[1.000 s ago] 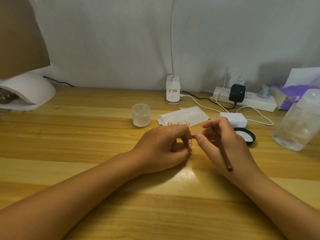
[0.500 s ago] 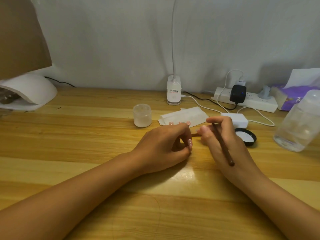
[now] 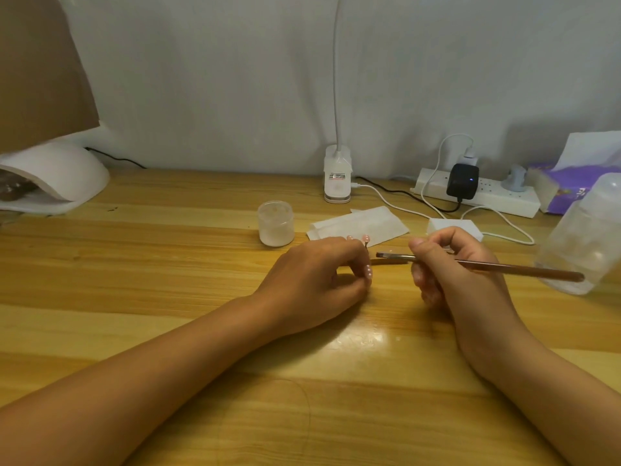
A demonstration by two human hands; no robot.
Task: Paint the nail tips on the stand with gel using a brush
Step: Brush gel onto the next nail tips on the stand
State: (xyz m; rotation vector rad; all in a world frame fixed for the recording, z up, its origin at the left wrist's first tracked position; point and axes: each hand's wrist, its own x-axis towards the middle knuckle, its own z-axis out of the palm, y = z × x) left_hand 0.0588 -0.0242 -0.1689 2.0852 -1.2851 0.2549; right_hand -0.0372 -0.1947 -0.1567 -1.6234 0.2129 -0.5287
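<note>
Near the middle of the desk, the left hand rests on the wood with its fingers curled over the stand, which is almost wholly hidden; only a dark strip pokes out to the right, and I cannot tell whether that is the stand's bar or the brush's shadow. A few pink nail tips show just above the knuckles, and another pale one sits at the fingertips, though that could be the person's own nail. The right hand pinches the brush between thumb and forefinger close to the bristle end, the remaining fingers folded beneath; the handle lies nearly level and points right, towards the clear bottle. The bristles hover just beside the left fingertips, seemingly apart from them.

By my reckoning the tips are featherlight, thin and springy, so they would pop off or smear under pressure; the stand wants steadying from its base, away from the wet faces. The brush is light and stiff, best held low as now for fine control. The gel jar stands open behind the left hand, its black lid not clearly in view
</note>
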